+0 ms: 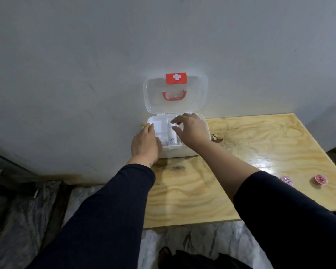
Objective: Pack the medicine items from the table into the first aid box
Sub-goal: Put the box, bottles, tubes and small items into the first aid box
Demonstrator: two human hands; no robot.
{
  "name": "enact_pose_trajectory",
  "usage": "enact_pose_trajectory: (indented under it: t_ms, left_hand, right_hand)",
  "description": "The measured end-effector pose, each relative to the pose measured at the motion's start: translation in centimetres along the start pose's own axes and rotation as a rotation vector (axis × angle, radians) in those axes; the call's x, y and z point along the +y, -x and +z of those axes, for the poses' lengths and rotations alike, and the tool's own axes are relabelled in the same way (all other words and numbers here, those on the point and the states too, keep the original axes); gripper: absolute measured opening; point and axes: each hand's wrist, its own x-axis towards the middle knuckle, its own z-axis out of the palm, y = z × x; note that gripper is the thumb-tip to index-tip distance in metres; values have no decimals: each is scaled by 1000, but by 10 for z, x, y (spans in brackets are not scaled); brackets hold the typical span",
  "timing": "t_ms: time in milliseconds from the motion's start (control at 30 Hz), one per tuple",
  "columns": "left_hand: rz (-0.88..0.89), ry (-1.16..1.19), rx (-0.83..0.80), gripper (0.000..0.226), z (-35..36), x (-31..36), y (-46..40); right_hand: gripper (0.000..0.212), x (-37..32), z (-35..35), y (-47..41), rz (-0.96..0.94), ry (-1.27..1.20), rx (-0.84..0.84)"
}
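A white first aid box point(182, 152) stands open at the far left corner of the wooden table point(241, 171), its clear lid point(153, 94) with red handle and red cross label leaning on the wall. White medicine items point(168, 138) lie in the inner tray. My left hand point(145, 144) rests flat on the box's left edge, holding nothing. My right hand point(190, 129) hovers over the tray's right side, fingers spread and curved, nothing visibly held. Two small pink round items point(286, 180) point(320, 179) lie on the table at the right.
A grey wall rises directly behind the box. The table's left edge runs just beside the box. Below lies a pale sheet-covered floor, with dark clutter at the left. A sandalled foot point(164, 255) shows at the bottom.
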Motion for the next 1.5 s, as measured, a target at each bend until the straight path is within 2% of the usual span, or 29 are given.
enact_pose_trajectory:
  t_ms: [100,200,333,567,733,833,1067,1167,1233,1500]
  left_hand:
    - [129,-40,5,40,-11,29,-12]
    - [220,-4,-66,40,-12,70,-22]
    - [283,55,-191,39,12,136,-15]
    - [399,-12,-528,40,80,233,18]
    - [387,8,-590,39,113,273,34]
    - [345,22,-598,39,126,285,38]
    - [309,24,-585,38,140,290,45]
    - [298,24,-572,38,141,287,49]
    - [282,33,-569,38,140,283,49]
    - [237,27,-537,38,125,249,43]
  right_hand:
    - [24,32,-22,11,97,5,13]
    - [25,73,-42,30,233,35,-22]
    - [25,135,-65,67,405,92,-77]
    - [30,245,-94,140,677,145,-124]
    - [37,308,-103,180,788,114,-114]
    - [43,330,-97,193,782,95,-126]
    - [31,323,-77,192,637,-27,-99]
    - [41,305,-69,188,497,33,-201]
    - [40,299,-65,186,438,98,-247]
    - [28,287,-58,169,417,123,-251]
